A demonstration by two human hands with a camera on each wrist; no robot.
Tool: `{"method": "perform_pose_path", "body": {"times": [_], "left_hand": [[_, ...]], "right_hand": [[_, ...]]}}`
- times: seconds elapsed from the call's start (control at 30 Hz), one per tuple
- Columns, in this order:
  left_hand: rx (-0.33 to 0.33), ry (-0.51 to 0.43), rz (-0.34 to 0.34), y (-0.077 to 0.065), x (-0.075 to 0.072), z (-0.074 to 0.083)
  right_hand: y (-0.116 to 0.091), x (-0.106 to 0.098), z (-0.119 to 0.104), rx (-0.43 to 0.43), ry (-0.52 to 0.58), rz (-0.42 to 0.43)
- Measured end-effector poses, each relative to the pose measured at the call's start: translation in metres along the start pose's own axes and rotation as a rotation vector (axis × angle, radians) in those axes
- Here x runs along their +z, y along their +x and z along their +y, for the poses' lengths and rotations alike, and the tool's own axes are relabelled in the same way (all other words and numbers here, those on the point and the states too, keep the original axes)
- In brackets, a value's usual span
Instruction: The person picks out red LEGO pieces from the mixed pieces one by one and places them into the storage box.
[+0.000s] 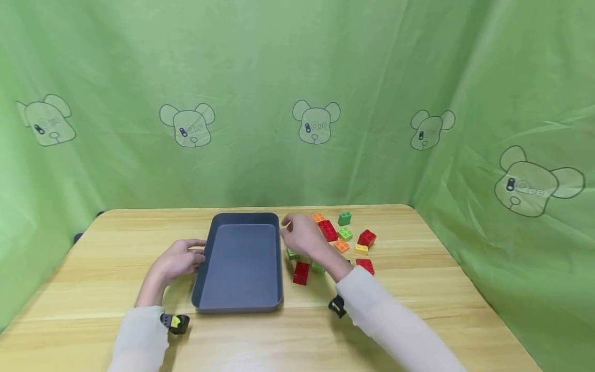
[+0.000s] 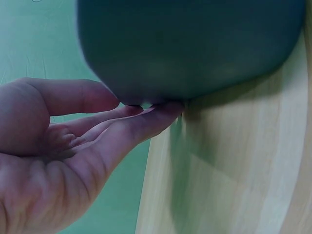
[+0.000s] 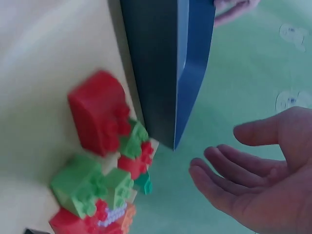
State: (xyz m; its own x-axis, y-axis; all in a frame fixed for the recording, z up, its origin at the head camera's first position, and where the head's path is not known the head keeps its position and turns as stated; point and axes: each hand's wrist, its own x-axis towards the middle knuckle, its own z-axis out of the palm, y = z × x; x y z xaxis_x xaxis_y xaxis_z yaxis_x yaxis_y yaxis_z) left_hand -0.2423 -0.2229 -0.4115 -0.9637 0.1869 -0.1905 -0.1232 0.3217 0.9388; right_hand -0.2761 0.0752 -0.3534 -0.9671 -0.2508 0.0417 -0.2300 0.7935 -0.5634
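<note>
A dark grey-blue rectangular tray (image 1: 241, 263) lies on the table, its inside bare. My left hand (image 1: 181, 257) is at its left wall, fingertips touching the outside; in the left wrist view, thumb and fingers (image 2: 146, 124) meet the edge of the tray (image 2: 190, 48). By the tray's right rim is my right hand (image 1: 302, 235), held above the toy bricks. The right wrist view shows that hand (image 3: 258, 170) empty, thumb and loosely bent fingers apart. Nearest below it are a light green brick (image 1: 293, 254) and a dark red brick (image 1: 301, 273).
More bricks lie scattered to the right of the tray: a long red brick (image 1: 328, 230), a dark green brick (image 1: 344, 218), an orange brick (image 1: 341, 245), a yellow brick (image 1: 361, 249) and several others. Green curtain (image 1: 260, 103) with bear-face drawings surrounds the wooden table (image 1: 232, 343).
</note>
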Motion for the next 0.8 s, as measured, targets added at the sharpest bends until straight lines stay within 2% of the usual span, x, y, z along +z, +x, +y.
{"method": "perform_pose_path", "body": {"times": [0.13,0.3,0.53,0.8], "left_hand": [[0.000,0.002,-0.003,0.001,-0.002,0.000],[-0.010,0.002,0.001,0.004,-0.003,0.000],[-0.020,0.005,0.010,0.005,-0.004,-0.003],[-0.006,-0.016,-0.001,0.006,-0.006,-0.004]], "right_hand": [[0.013,-0.009,0.003,0.032,0.040,0.064],[0.024,-0.007,0.009,0.070,0.042,0.091],[0.040,0.012,0.023,0.053,-0.026,0.124],[0.047,0.029,0.029,0.065,-0.114,0.102]]}}
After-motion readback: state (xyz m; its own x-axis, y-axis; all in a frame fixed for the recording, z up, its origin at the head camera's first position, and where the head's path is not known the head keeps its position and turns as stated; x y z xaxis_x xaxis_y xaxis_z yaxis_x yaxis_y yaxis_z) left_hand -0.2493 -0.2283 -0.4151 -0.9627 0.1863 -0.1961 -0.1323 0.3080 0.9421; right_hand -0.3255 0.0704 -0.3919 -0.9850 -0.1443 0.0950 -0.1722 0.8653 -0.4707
